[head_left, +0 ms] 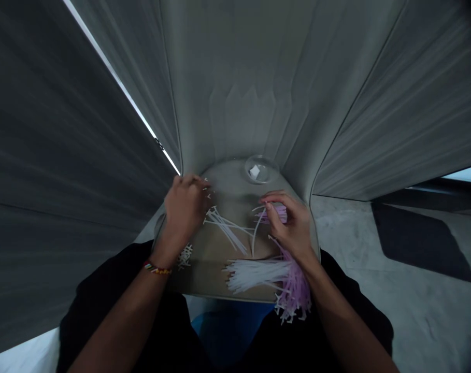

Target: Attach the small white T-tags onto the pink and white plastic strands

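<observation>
On a chair seat (204,280) lie thin plastic strips. My right hand (291,220) pinches a curved white strip (256,232) between thumb and fingers. My left hand (186,204) is at the seat's left side, beside small white pieces at its fingertips; its fingers are blurred and partly hidden. Several loose white strips (227,228) lie crossed between the hands. A bundle of white strips (256,274) lies near the front edge, touching a purple bundle (295,290) that hangs over it. More purple strips (272,214) lie behind my right hand. Small white pieces (185,256) are heaped at the left.
A clear round dish (261,170) with a white piece inside stands at the seat's back. The chair's backrest (246,62) rises behind. Grey panels flank both sides. A dark mat (422,241) lies on the floor at right, and something blue (229,326) shows beneath the seat.
</observation>
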`<state>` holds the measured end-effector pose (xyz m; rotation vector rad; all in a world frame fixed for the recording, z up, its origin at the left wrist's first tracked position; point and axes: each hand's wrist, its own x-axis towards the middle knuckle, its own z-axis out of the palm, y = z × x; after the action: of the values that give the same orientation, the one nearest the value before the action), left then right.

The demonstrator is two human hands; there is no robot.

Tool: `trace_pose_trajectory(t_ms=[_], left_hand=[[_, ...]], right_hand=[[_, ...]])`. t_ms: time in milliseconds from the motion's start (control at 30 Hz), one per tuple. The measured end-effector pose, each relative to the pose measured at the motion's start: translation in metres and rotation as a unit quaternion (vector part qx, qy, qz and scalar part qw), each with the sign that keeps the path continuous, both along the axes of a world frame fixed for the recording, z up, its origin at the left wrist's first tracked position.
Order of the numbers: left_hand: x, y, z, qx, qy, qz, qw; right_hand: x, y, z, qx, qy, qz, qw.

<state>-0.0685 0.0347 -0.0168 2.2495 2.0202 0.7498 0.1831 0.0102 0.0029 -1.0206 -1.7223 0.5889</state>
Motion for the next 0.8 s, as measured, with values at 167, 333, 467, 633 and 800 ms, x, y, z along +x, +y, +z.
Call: trace_pose_trajectory(t_ms=[167, 333, 467, 633, 800], left_hand=[[-0.01, 0.009, -0.013, -0.07, 0.142, 0.063, 0.985], [0.0, 0.01, -0.021, -0.076, 0.14, 0.056, 0.986], [-0.006, 0.016, -0.02, -0.105, 0.038, 0.007, 0.994], [-0.018, 0.043, -0.005, -0.152, -0.076, -0.039, 0.985], [0.0, 0.087, 0.033, -0.124, -0.212, -0.136, 0.96]], right_hand=[[0.007, 0.005, -0.008, -0.019, -0.009, -0.006, 1.0], [0.009, 0.008, -0.011, -0.015, -0.007, -0.008, 1.0], [0.009, 0.01, -0.015, -0.019, -0.005, 0.005, 1.0], [0.01, 0.013, -0.022, -0.031, 0.009, 0.001, 0.999], [0.009, 0.015, -0.026, -0.035, 0.01, 0.003, 0.999]])
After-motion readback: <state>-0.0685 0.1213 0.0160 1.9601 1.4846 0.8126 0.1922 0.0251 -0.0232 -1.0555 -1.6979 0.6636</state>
